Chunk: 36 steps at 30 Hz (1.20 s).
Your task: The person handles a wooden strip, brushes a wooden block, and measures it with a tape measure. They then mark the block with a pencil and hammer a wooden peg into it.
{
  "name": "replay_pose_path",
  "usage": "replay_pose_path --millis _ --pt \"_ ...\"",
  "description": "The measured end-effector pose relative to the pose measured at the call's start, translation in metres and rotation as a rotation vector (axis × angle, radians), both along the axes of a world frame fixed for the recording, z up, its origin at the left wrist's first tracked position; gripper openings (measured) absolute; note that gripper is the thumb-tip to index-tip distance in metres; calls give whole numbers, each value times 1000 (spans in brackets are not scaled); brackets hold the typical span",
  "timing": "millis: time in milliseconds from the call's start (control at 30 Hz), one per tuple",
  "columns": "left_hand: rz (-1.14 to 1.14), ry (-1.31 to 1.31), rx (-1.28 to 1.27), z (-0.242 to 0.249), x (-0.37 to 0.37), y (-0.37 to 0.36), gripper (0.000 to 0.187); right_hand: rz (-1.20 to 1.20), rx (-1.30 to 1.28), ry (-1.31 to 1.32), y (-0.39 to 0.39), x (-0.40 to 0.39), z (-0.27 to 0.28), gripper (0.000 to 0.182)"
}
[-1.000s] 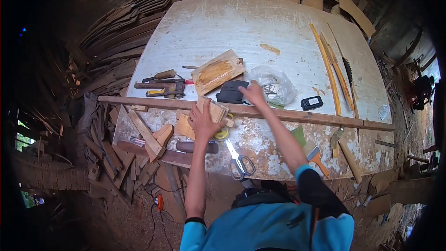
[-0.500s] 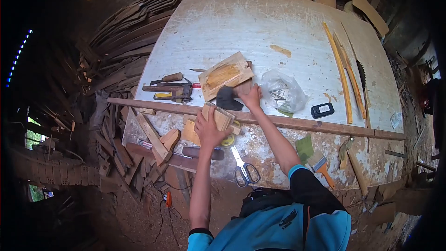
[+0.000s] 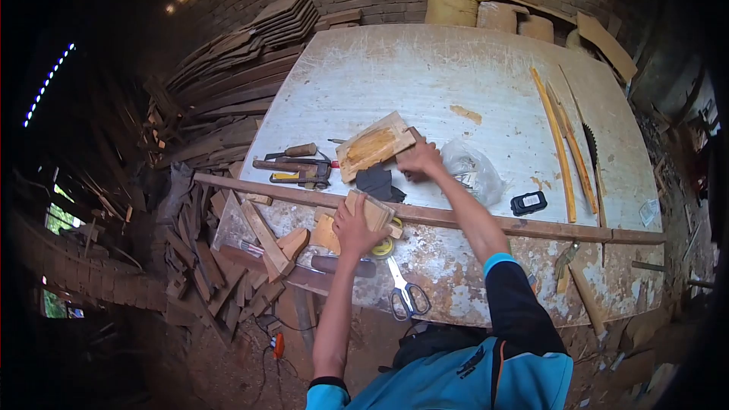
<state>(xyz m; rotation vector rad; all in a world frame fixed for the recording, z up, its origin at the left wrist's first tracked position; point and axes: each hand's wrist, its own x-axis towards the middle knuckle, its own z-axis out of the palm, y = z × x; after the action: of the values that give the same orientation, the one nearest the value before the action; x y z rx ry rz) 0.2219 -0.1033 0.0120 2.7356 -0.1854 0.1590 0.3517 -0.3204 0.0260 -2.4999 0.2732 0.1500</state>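
Note:
My left hand (image 3: 357, 231) is closed around a small stack of pale wood pieces (image 3: 373, 212) at the near side of the long wooden strip. My right hand (image 3: 422, 159) is closed at the right end of a pale wooden board (image 3: 376, 146) with a yellowish stained middle. Its curled fingers grip a brown piece of wood (image 3: 414, 134), mostly hidden by the hand and the board. Beneath the board's near edge lies a black cloth-like piece (image 3: 378, 184). A clear plastic bag of nails (image 3: 474, 171) is right beside my right hand.
Hand tools (image 3: 300, 167) lie left of the board. A long wooden strip (image 3: 448, 217) crosses the table (image 3: 395, 61). Nearer are scissors (image 3: 408, 296), a yellow tape roll (image 3: 385, 246) and wood offcuts (image 3: 266, 235). A black box (image 3: 528, 203) and yellow sticks (image 3: 558, 152) lie right.
My right hand has moved slightly away from me and now covers more of the brown wood piece. My left hand stays on its stack. The whole view has tilted upward.

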Motion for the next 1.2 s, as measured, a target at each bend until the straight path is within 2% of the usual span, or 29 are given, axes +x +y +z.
replay_pose_path --millis 100,133,267,367,500,600,700,733,800,833,867,900,933,967,1000,1067,1100,1133,1200 --pt "-2 9 -35 -2 -3 3 99 114 112 259 -24 -12 59 97" --pt "-2 15 -31 -1 -2 3 99 84 -4 195 -27 -8 44 91" --pt "-11 29 -33 1 -4 3 99 188 -300 10 -34 -57 47 97" --pt "-14 30 -29 -2 -2 6 100 212 -344 -196 -45 -103 42 101" --pt "-34 28 -20 -3 -3 7 101 213 -263 -438 -54 -170 57 105" --pt "-52 -9 68 2 -8 7 104 196 -146 -601 -69 -214 37 101" --pt "10 -55 -165 -3 -10 -5 104 144 1157 -324 -61 -282 19 96" --pt "-88 -52 -562 -6 -11 -9 105 149 1372 -315 -56 -299 7 92" --pt "-522 351 -1080 37 -49 -37 106 150 1809 -271 -38 -329 -25 85" --pt "-718 581 -1333 46 -72 -49 107 191 1692 -330 -33 -334 -29 83" --pt "-743 650 -1381 32 -84 -58 107 224 1575 -383 -29 -335 -31 80" --pt "-708 693 -1355 24 -90 -60 108 249 1453 -439 -28 -338 -34 77" --pt "-683 736 -1327 19 -90 -63 109 246 1154 -445 -33 -344 -34 76" --pt "-662 768 -1300 14 -87 -66 110 222 1114 -426 -36 -350 -37 76" --pt "-549 873 -1356 12 -87 -66 112 207 1075 -411 -38 -350 -42 75" --pt "-623 696 -1326 8 -97 -75 111 231 964 -335 -49 -350 -51 73" --pt "-651 595 -1314 8 -98 -77 111 117 791 -355 -57 -349 -56 71" --pt "-738 400 -1122 4 -95 -80 109 9 621 -366 -64 -349 -62 70" --pt "-795 261 -950 10 -100 -88 111 -192 262 -395 -74 -344 -77 69"
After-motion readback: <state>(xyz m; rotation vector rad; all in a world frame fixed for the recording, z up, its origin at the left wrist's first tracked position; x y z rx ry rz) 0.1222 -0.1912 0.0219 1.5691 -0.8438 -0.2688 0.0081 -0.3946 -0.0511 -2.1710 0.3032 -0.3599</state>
